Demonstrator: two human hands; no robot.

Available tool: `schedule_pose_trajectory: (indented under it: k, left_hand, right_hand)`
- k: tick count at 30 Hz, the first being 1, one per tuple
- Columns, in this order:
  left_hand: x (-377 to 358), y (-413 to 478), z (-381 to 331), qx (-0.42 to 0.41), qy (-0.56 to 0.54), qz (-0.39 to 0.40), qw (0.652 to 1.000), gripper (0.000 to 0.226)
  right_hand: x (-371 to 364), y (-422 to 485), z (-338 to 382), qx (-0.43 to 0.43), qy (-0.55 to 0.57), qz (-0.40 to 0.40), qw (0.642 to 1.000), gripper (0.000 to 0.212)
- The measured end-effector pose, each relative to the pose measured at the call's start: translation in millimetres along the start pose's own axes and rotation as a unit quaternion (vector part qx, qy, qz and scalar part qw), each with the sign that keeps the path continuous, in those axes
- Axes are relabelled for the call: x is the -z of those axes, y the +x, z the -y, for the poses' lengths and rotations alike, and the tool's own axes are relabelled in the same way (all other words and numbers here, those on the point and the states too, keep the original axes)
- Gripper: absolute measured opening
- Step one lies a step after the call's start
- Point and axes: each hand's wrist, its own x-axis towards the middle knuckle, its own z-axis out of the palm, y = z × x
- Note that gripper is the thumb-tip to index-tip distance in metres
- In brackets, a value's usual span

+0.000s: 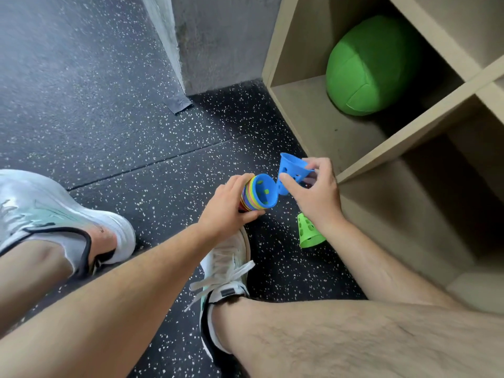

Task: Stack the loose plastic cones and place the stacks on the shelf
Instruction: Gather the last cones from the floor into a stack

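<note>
My left hand [227,207] grips a stack of many-coloured plastic cones [259,193] lying sideways, its open blue mouth turned toward the right. Just to the right of that mouth, my right hand [316,190] pinches a single blue perforated cone [293,170], tilted, its edge close to the stack's rim. A loose green perforated cone [309,234] lies on its side on the floor under my right wrist. The wooden cubby shelf [409,137] stands directly to the right of both hands.
A big green ball [368,66] fills the back of the upper cubby. The cubby below it is dark inside. My two white shoes [229,268] stand on the black speckled floor [109,126]. A grey concrete pillar [212,42] rises behind the shelf's left side.
</note>
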Motion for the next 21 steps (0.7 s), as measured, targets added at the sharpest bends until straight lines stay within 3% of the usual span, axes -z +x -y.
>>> schedule_pose_trajectory:
  k: [3,6,10,13,16,21]
  left_hand:
    - [-3,-3,-1,-0.004,0.011,-0.003,1.000,0.080]
    - [-3,-5,3,0.012,-0.010,-0.015,1.000,0.078]
    - [-2,-9,3,0.010,-0.015,-0.029,0.999,0.079]
    - [-6,-11,2,0.011,0.004,-0.037,0.999,0.080]
    - [-7,-11,2,0.015,0.003,-0.043,0.999,0.080]
    - [-8,-12,1,0.020,0.004,-0.048,0.999,0.079]
  right_hand:
    - [-11,-10,6,0.107,-0.056,0.039,0.992,0.045]
    - [-16,-23,-3,0.139,-0.116,0.088,0.979,0.043]
    - [-8,-38,-17,0.142,-0.188,0.176,0.956,0.069]
    - [4,-42,-28,0.104,-0.235,0.139,0.956,0.075]
    - [18,-52,-48,0.000,-0.322,0.051,0.945,0.083]
    - [31,-70,-88,-0.104,-0.364,0.087,0.922,0.100]
